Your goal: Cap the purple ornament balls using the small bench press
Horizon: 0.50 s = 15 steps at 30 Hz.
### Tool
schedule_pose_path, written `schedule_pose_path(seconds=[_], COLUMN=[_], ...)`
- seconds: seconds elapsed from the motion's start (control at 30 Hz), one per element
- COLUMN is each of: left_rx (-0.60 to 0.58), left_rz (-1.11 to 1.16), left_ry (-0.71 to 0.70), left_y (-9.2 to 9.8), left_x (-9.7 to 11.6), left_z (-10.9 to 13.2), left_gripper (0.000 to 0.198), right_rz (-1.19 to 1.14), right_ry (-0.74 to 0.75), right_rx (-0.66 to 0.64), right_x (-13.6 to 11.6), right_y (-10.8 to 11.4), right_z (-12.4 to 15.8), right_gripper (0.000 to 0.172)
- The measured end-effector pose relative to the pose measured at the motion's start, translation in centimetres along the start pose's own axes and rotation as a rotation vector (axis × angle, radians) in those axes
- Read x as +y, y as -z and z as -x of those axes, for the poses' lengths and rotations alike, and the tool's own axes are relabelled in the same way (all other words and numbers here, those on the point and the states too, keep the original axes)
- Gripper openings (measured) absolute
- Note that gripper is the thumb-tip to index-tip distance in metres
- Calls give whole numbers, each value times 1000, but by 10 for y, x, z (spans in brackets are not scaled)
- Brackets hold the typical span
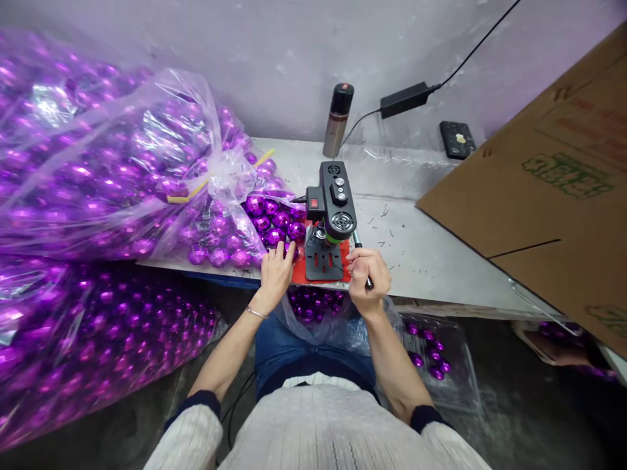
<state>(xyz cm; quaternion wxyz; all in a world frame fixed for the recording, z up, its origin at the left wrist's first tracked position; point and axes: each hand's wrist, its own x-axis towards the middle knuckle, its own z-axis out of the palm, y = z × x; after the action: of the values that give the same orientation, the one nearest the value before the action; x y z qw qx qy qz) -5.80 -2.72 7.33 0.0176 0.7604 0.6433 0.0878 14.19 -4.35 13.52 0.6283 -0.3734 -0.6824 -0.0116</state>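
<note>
A small black machine (337, 202) with a slotted base plate stands on a red mat (300, 271) at the table's front edge. Left of it, purple faceted balls (277, 220) spill from the mouth of a clear bag. My left hand (278, 267) is at the front of these balls, its fingers curled over a ball beside the machine; how firmly it holds the ball is hard to see. To the right of the machine, my right hand (369, 274) is wrapped round the black handle (369, 283) of the machine's lever.
Large clear bags of purple balls (98, 156) fill the left. Behind the machine stand a flask (337, 121), a power adapter (404, 100) and a phone (456, 139). A cardboard box (548, 183) leans in at right. Below the table edge are an open bag (316, 307) and a clear tray (458, 385).
</note>
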Motion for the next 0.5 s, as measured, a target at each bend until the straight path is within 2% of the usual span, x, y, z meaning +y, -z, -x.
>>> schedule_pose_path(seconds=[0.07,0.13,0.2,0.27,0.37,0.43,0.5], left_rx=[7,75,165,193,56,-60,-137], left_rz=[77,286,642,1112,1755,2010,2156], left_ry=[42,85,140,210,364,491,610], left_y=[7,11,14,16,17,15,12], left_x=[0,-4,-9,-12,-7,2,11], left_z=[-7,-12,-12,-7,6,15,21], left_gripper=[51,53,58,61,52,41,32], right_rz=[0,1,4,7,12,18,26], right_ry=[-1,1,7,13,9,9,16], right_rx=[-5,-15,-24,-26,-13,-8,-10], right_x=[0,1,1,2,2,2,3], right_y=[1,2,2,2,1,0,0], right_z=[-1,-1,-1,-1,0,1,1], right_gripper=[26,26,25,25,25,24,24])
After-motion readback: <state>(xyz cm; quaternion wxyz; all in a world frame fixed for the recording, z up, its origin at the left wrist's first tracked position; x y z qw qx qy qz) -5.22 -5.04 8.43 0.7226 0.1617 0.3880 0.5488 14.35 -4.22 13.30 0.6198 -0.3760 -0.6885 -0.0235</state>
